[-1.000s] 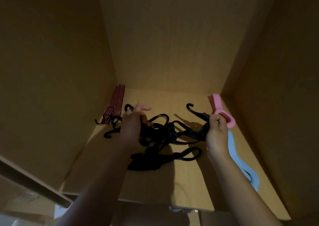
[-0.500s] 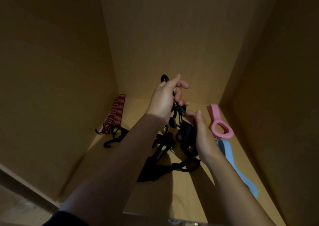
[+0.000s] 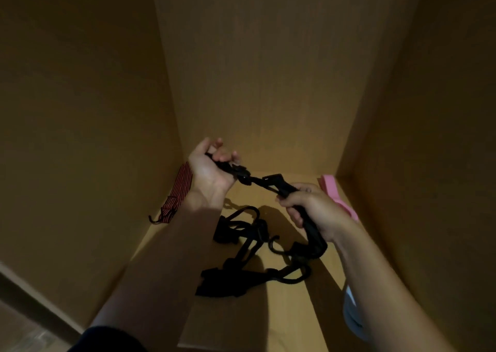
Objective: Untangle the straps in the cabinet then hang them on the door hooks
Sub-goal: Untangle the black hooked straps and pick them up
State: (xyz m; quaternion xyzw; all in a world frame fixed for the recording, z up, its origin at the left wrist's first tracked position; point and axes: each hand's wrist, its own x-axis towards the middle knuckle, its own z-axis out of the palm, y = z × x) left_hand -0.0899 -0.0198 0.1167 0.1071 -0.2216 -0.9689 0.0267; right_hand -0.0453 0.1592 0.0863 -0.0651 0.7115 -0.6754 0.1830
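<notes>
Dim inside the cabinet (image 3: 268, 96); hard to tell single straps apart in the black tangle (image 3: 241, 247) on its floor. Mostly hidden behind the right forearm (image 3: 381, 284): a pale blue strap (image 3: 352, 316), only an edge showing. Partly covered by the right hand (image 3: 314, 206): a pink strap (image 3: 331, 189) by the right wall. Along the left wall, apart from the tangle, a red striped strap (image 3: 178, 190). Raised above the floor, one black strap (image 3: 268, 183) stretched between both hands: left hand (image 3: 212, 165) palm up, fingers curled round one end; right hand clenched round the rest, with the tail dropping into the tangle.
</notes>
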